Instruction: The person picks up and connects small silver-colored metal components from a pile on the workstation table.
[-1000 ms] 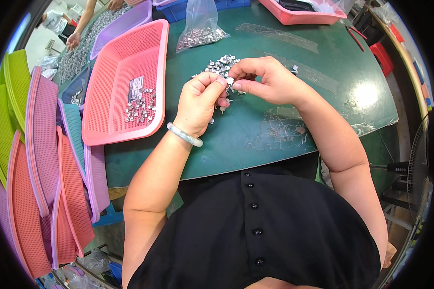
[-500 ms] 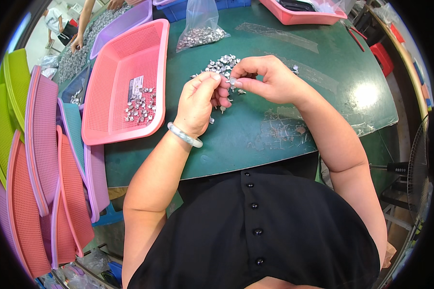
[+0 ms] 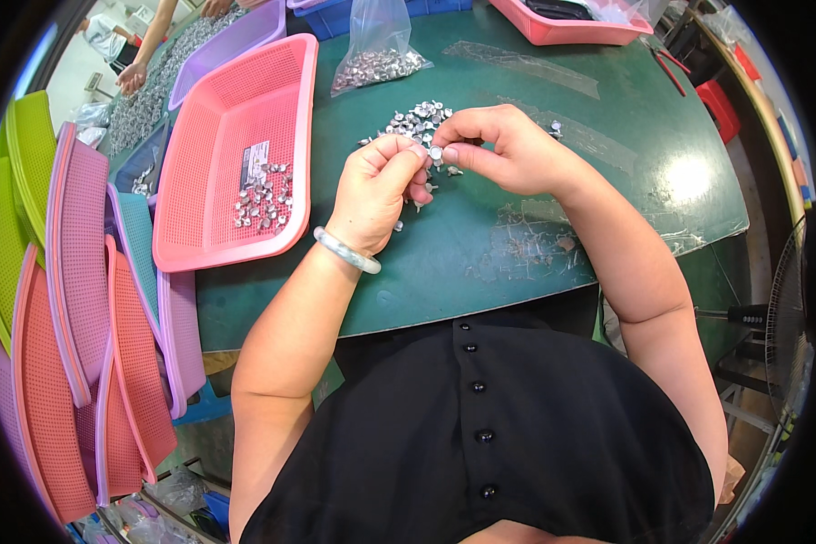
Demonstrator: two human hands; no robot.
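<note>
Between my two hands is a small round silver metal piece [image 3: 436, 153], its disc face showing. My right hand [image 3: 499, 145] pinches it between thumb and forefinger. Thumb and bent fingers of my left hand [image 3: 378, 181] are closed at the piece's left edge, and a pale bangle circles that wrist. Just beyond the fingertips a loose heap of similar silver pieces [image 3: 419, 118] lies on the green table, partly covered by my hands. To the left, a pink mesh basket [image 3: 236, 91] has more silver pieces [image 3: 265, 201] at its near end.
A clear plastic bag [image 3: 378, 65] of silver pieces stands behind the heap. Another pink basket [image 3: 571, 34] and red-handled pliers [image 3: 671, 71] are at the back right. Colourful baskets [image 3: 82, 272] are stacked on the left. A co-worker's hand [image 3: 131, 78] hovers over a far pile.
The piece has turned so its round face shows more, and my left thumb has come closer to it. At the far left, the co-worker's hand has lifted and shifted left.
</note>
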